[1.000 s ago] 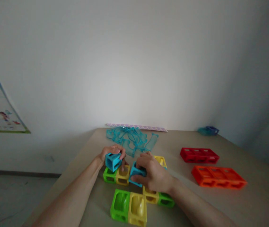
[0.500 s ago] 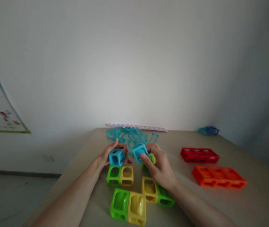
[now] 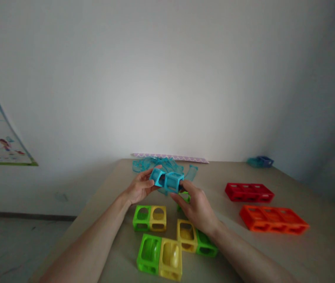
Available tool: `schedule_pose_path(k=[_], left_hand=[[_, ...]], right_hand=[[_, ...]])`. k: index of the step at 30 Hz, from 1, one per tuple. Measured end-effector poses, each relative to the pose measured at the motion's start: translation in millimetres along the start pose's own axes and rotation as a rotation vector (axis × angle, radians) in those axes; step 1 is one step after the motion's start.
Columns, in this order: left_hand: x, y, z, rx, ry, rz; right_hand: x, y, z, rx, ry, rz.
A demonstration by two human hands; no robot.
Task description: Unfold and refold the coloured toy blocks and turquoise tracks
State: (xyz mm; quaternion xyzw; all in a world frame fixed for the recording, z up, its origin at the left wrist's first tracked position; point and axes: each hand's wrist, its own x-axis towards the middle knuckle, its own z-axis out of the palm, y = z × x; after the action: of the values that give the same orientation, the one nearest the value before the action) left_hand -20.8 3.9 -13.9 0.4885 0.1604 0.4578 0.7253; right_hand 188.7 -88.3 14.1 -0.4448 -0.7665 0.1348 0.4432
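My left hand (image 3: 140,188) grips a light-blue hollow cube block (image 3: 156,177), tilted, above the table. In my right hand (image 3: 195,200) is a second light-blue cube block (image 3: 173,182), held by its right side. The two cubes are close side by side; I cannot tell whether they touch. Below my left hand lies a joined green and yellow block pair (image 3: 150,218). A nearer green and yellow pair (image 3: 159,257) sits at the front, and another yellow and green pair (image 3: 186,236) is partly under my right forearm. Behind my right hand, a green block (image 3: 182,204) is mostly hidden.
Translucent teal curved pieces (image 3: 167,164) lie at the back, before a purple patterned strip (image 3: 170,158). To the right are a red three-block bar (image 3: 249,192) and an orange one (image 3: 273,219). Dark blue and teal pieces (image 3: 263,161) sit at the far right corner.
Both hands have brought the two light-blue cubes close together. The left cube has moved up and right and turned; the right cube has turned and risen slightly. Blocks on the table stay put.
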Motion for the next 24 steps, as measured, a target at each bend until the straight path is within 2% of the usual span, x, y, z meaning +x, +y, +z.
schedule_pose_path(k=[5, 10, 18, 24], left_hand=[[2, -1, 5.2, 0.098, 0.020, 0.059], [1, -2, 3.4, 0.174, -0.027, 0.088], [-3, 2, 11.1, 0.243, -0.115, 0.002], [-1, -2, 2.2, 0.305, -0.064, -0.041]], right_hand=[[0, 1, 2, 0.137, -0.061, 0.070], [0, -1, 2, 0.188, -0.061, 0.072], [1, 3, 4, 0.297, 0.024, 0.154], [1, 9, 8, 0.392, 0.035, 0.163]])
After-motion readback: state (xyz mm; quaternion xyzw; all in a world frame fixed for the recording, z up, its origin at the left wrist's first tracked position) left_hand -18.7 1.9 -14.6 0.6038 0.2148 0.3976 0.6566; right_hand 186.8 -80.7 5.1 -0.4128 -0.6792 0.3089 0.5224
